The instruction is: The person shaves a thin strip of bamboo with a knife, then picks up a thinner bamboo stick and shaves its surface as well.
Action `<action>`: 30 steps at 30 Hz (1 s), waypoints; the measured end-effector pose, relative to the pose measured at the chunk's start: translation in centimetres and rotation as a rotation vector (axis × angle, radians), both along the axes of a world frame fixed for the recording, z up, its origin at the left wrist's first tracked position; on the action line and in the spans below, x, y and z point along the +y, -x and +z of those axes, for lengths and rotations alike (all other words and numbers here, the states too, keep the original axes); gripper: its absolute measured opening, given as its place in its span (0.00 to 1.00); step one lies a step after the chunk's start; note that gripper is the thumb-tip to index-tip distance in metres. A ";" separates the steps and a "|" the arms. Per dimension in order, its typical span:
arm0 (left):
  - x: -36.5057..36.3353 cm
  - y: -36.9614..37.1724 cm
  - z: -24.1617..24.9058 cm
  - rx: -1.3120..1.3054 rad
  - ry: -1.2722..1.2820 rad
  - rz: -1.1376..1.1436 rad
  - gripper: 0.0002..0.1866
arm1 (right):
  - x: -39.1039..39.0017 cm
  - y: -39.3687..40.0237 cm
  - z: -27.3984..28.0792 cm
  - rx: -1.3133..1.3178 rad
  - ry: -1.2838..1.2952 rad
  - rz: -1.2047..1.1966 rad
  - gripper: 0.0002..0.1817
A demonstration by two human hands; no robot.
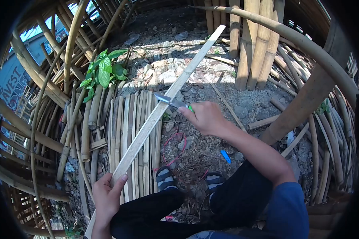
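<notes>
A long flat bamboo strip (147,125) runs diagonally from the lower left to the upper middle. My left hand (107,195) is closed around its lower part, thumb on top. My right hand (203,115) grips a knife (168,100) with a green part at its handle. The knife's blade lies across the strip near its middle, touching or just above it; which of the two I cannot tell. Under the strip, several split bamboo slats (127,107) lie side by side on the ground.
Bamboo poles (263,47) stand at the upper right, and a thick slanted pole (303,99) rises at the right. A blue object (225,156) and a pink string loop (174,149) lie near my feet. A leafy plant (104,69) grows at the upper left.
</notes>
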State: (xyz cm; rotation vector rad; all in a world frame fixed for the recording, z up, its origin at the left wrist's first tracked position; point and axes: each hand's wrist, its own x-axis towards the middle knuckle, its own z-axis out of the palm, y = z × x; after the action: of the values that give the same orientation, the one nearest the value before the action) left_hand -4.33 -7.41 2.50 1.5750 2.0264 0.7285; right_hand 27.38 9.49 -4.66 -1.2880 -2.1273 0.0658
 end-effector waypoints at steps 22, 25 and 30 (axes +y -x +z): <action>0.6 0.0 0.4 -0.041 0.039 0.009 0.17 | -1.7 3.0 -0.9 0.183 0.168 -0.109 0.33; 0.0 0.5 -0.4 -0.194 0.039 -0.009 0.17 | -4.1 4.0 -0.9 0.066 0.059 0.178 0.32; 0.0 0.6 -0.5 -0.078 0.080 0.022 0.18 | 0.4 0.9 -1.3 0.101 0.110 -0.013 0.31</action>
State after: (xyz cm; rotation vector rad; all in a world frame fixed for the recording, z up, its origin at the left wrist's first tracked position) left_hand -4.96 -7.39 2.02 1.4596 1.9941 0.6974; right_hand 26.51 9.88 -5.94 -1.3320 -2.0541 0.2399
